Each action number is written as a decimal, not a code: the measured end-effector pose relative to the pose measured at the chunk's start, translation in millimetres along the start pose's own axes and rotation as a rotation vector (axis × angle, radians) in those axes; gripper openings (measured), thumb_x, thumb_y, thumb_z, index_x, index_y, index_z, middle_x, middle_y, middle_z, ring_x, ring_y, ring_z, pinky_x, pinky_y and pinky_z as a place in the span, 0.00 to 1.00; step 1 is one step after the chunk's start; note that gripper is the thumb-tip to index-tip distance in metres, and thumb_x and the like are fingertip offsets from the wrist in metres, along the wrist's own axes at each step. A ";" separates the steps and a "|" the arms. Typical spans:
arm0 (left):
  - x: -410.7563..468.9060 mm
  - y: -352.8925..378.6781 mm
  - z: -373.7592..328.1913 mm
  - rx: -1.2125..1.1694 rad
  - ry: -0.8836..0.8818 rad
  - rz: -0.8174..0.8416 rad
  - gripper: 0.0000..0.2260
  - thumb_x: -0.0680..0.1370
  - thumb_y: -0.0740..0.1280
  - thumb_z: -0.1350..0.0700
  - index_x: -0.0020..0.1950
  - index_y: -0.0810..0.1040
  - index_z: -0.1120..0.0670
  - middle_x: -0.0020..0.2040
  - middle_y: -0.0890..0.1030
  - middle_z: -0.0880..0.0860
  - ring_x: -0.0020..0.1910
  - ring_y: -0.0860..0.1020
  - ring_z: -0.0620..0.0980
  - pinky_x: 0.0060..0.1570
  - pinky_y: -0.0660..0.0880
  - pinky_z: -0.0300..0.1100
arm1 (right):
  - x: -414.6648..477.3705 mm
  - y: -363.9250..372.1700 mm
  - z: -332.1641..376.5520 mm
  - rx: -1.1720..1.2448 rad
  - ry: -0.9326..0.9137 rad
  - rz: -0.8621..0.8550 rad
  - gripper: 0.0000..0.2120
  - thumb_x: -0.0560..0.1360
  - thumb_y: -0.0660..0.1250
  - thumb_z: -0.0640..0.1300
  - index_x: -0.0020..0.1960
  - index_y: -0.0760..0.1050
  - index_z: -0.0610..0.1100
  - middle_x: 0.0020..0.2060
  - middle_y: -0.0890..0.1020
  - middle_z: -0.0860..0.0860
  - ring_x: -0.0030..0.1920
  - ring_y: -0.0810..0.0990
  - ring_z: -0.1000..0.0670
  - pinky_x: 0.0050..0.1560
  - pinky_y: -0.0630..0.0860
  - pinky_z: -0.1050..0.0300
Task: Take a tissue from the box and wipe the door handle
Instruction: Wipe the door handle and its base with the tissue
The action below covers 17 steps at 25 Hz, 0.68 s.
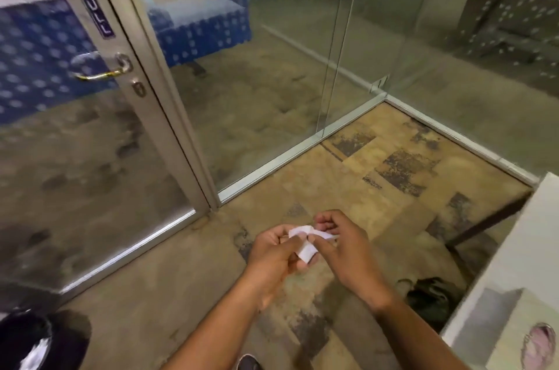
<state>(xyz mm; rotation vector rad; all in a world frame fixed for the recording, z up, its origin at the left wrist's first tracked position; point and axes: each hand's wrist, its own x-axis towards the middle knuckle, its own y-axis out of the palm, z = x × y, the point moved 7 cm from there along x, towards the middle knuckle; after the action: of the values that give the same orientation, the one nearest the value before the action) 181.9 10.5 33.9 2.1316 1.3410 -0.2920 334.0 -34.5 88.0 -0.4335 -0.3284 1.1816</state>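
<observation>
A small crumpled white tissue (pixel 305 244) is pinched between both of my hands low in the middle of the view. My left hand (pixel 276 254) grips its lower part and my right hand (pixel 341 244) holds its upper right end. The metal door handle (pixel 101 73) sits on the glass door's frame at the upper left, under a "PULL" label (pixel 93 8), well away from my hands. A keyhole (pixel 139 88) lies just below the handle. At the bottom right stands the tissue box (pixel 514 324), partly cut off.
Glass walls (pixel 302 82) enclose the corner ahead. Patterned beige carpet (pixel 378 176) covers the floor. A black bin (pixel 36 342) with white waste stands at the bottom left. A white table edge (pixel 499 263) is at the right, with a dark bag (pixel 429 297) beneath it.
</observation>
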 end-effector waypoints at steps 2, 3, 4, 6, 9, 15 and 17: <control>0.8 -41.8 -27.5 0.041 0.060 -0.084 0.05 0.87 0.68 0.65 0.57 0.84 0.64 0.50 0.89 0.65 0.41 0.86 0.54 0.46 0.86 0.49 | 22.9 38.6 25.0 -0.017 -0.026 0.050 0.12 0.74 0.76 0.43 0.55 0.81 0.53 0.46 0.84 0.61 0.48 0.81 0.62 0.47 0.77 0.66; -0.4 -60.7 -41.7 0.053 0.087 -0.126 0.06 0.87 0.68 0.65 0.55 0.84 0.62 0.48 0.89 0.63 0.39 0.86 0.52 0.42 0.84 0.46 | 33.9 57.2 37.4 -0.027 -0.044 0.072 0.10 0.73 0.77 0.43 0.51 0.82 0.53 0.43 0.84 0.61 0.45 0.81 0.61 0.46 0.78 0.64; -1.1 -82.8 -56.7 0.061 0.111 -0.177 0.07 0.87 0.68 0.65 0.54 0.85 0.61 0.48 0.89 0.63 0.40 0.86 0.53 0.44 0.83 0.46 | 46.1 78.3 51.4 -0.027 -0.071 0.095 0.08 0.72 0.77 0.42 0.47 0.83 0.54 0.40 0.85 0.61 0.42 0.82 0.60 0.43 0.77 0.64; -2.7 -119.3 -82.3 0.063 0.157 -0.283 0.07 0.86 0.69 0.66 0.54 0.87 0.61 0.52 0.89 0.66 0.47 0.86 0.57 0.52 0.81 0.51 | 66.7 111.9 76.4 -0.016 -0.123 0.108 0.10 0.71 0.76 0.40 0.42 0.82 0.56 0.37 0.84 0.62 0.37 0.80 0.60 0.37 0.74 0.68; -1.7 -167.9 -118.4 0.022 0.233 -0.427 0.04 0.83 0.73 0.66 0.51 0.88 0.63 0.49 0.89 0.66 0.45 0.86 0.57 0.51 0.82 0.53 | 97.2 158.0 116.6 0.006 -0.213 0.105 0.12 0.71 0.75 0.40 0.40 0.80 0.58 0.37 0.83 0.63 0.37 0.80 0.59 0.35 0.72 0.70; 20.6 -237.7 -210.4 -0.042 0.352 -0.597 0.08 0.82 0.72 0.66 0.45 0.89 0.59 0.37 0.85 0.58 0.36 0.79 0.52 0.40 0.80 0.46 | 168.9 236.8 195.2 -0.002 -0.425 0.096 0.09 0.72 0.76 0.41 0.49 0.82 0.53 0.43 0.81 0.58 0.46 0.80 0.58 0.43 0.70 0.73; 37.5 -257.9 -249.1 -0.084 0.389 -0.621 0.10 0.82 0.70 0.66 0.43 0.89 0.61 0.38 0.85 0.61 0.38 0.79 0.55 0.38 0.76 0.45 | 201.5 261.0 221.0 0.029 -0.477 0.130 0.11 0.72 0.77 0.41 0.54 0.84 0.49 0.45 0.80 0.55 0.46 0.79 0.59 0.45 0.70 0.74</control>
<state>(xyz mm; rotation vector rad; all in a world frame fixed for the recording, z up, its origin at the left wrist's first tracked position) -57.6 265.9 119.8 1.7040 2.1896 -0.0565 89.0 270.0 157.2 -0.1426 -0.7012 1.4111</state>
